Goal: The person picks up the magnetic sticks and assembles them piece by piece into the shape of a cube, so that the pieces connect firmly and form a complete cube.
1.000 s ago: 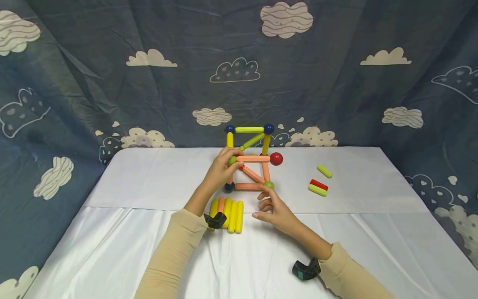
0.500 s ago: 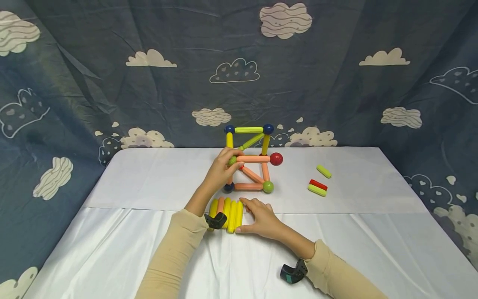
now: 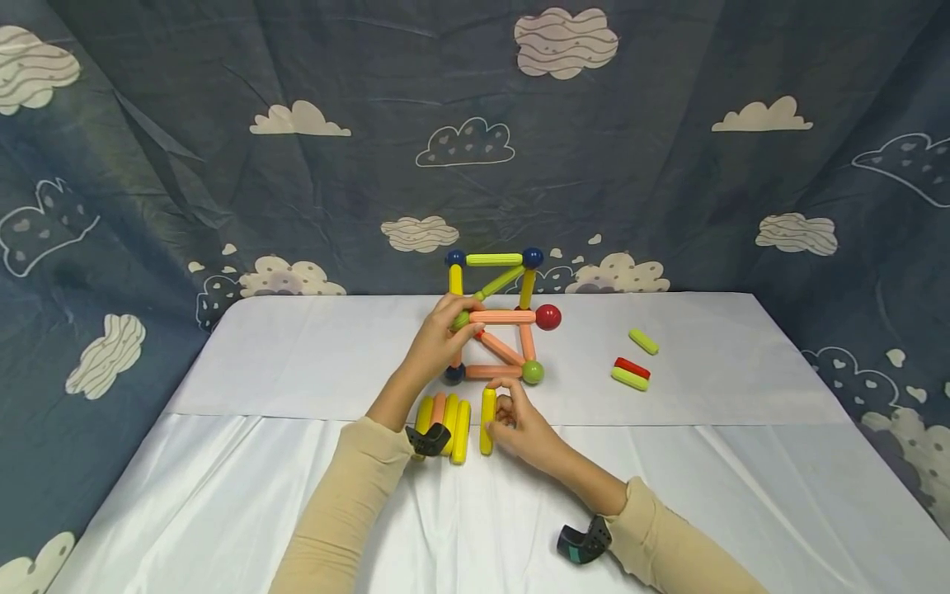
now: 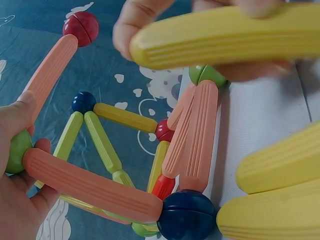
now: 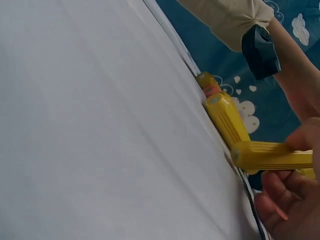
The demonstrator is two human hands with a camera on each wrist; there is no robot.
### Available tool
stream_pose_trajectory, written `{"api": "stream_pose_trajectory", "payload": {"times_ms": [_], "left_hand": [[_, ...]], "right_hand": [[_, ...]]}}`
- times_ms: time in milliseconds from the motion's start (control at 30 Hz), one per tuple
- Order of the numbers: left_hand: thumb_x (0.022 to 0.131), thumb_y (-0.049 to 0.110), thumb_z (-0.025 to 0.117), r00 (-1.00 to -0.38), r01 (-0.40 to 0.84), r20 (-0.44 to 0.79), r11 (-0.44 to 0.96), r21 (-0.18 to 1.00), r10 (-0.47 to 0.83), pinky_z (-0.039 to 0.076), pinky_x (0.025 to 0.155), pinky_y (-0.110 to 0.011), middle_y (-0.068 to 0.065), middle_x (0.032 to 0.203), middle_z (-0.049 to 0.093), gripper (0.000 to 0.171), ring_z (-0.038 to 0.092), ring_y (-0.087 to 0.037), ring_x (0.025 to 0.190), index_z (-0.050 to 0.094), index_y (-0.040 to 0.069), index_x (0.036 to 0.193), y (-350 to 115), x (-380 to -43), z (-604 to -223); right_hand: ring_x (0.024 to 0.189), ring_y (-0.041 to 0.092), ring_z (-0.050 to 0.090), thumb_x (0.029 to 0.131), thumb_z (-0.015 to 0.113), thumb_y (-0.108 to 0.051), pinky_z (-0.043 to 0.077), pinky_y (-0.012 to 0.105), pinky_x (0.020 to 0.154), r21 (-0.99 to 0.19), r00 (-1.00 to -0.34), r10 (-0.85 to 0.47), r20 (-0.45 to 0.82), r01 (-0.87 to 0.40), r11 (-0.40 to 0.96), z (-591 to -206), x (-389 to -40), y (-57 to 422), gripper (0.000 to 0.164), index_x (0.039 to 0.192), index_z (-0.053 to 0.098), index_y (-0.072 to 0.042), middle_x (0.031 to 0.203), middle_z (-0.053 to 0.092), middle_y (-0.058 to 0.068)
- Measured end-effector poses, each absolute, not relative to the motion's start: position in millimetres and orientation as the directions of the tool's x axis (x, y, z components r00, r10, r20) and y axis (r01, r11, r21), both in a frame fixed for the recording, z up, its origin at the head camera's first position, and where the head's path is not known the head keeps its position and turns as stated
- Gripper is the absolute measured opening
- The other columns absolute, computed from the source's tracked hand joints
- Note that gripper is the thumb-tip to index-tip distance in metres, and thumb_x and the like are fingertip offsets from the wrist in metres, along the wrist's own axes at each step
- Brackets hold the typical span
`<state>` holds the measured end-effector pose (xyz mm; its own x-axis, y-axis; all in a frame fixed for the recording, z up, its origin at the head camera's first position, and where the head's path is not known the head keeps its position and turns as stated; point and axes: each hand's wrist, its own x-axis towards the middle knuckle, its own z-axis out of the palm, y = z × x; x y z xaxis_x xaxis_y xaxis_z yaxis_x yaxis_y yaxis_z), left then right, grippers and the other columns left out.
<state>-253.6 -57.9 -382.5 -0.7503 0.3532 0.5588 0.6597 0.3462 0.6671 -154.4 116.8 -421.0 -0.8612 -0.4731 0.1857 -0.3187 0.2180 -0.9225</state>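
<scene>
A frame of toy rods and balls stands on the table, with blue balls at its top and a salmon rod (image 3: 505,317) ending in a red ball (image 3: 548,317) across its front. My left hand (image 3: 438,330) grips it at the green ball (image 4: 19,151), thumb and fingers round the joint. Just in front of the frame, my right hand (image 3: 523,425) pinches a yellow rod (image 3: 486,422) between thumb and fingers. In the left wrist view, that rod hangs close to the camera, above the other yellow rods (image 4: 270,210).
Left of my right hand lies a row of yellow rods (image 3: 460,433) with one salmon rod (image 3: 439,407), partly hidden by the left wrist camera (image 3: 428,440). Short green (image 3: 643,341) and red rods (image 3: 632,368) lie on the right. A dark cloud-printed cloth hangs behind.
My right hand moved from the frame's lower green ball to the row, took the rightmost yellow rod and drew it slightly right. The left hand kept its grip on the frame.
</scene>
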Motion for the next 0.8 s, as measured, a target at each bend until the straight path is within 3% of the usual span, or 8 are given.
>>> {"api": "stream_pose_trajectory", "payload": {"times_ms": [167, 300, 467, 800], "left_hand": [[0.086, 0.018, 0.060, -0.760, 0.649, 0.547, 0.359, 0.671, 0.352, 0.042, 0.075, -0.028, -0.003, 0.107, 0.050, 0.025, 0.047, -0.013, 0.093, 0.058, 0.009, 0.110, -59, -253, -381], [0.085, 0.017, 0.061, -0.771, 0.635, 0.533, 0.356, 0.685, 0.349, 0.042, 0.077, -0.027, -0.002, 0.107, 0.050, 0.025, 0.047, -0.012, 0.094, 0.058, 0.010, 0.109, -59, -252, -381], [0.086, 0.016, 0.060, -0.776, 0.628, 0.526, 0.347, 0.696, 0.349, 0.042, 0.075, -0.027, -0.003, 0.107, 0.050, 0.025, 0.046, -0.013, 0.092, 0.058, 0.008, 0.109, -60, -253, -381], [0.086, 0.017, 0.060, -0.783, 0.618, 0.516, 0.346, 0.706, 0.346, 0.042, 0.073, -0.027, -0.003, 0.107, 0.049, 0.027, 0.045, -0.014, 0.090, 0.057, 0.009, 0.111, -60, -253, -382]], "right_hand": [[0.066, 0.020, 0.048, 0.091, 0.051, -0.004, 0.042, 0.026, 0.059, -0.867, -0.904, -0.312, 0.291, -0.387, 0.313, -426, -173, 133, 0.038, 0.125, 0.035, -0.005, 0.075, 0.053, 0.008], [0.068, 0.018, 0.049, 0.088, 0.058, -0.010, 0.044, 0.029, 0.060, -0.788, -0.904, -0.175, 0.390, -0.426, 0.445, -428, -191, 152, 0.044, 0.127, 0.036, -0.006, 0.078, 0.058, 0.007], [0.073, 0.017, 0.052, 0.085, 0.063, -0.010, 0.045, 0.029, 0.061, -0.704, -0.878, -0.089, 0.470, -0.434, 0.562, -424, -205, 169, 0.036, 0.117, 0.050, -0.001, 0.088, 0.062, 0.009], [0.086, 0.020, 0.056, 0.084, 0.063, -0.009, 0.048, 0.036, 0.073, -0.745, -0.871, -0.035, 0.489, -0.438, 0.503, -413, -221, 174, 0.029, 0.112, 0.055, -0.004, 0.095, 0.063, 0.010]]}}
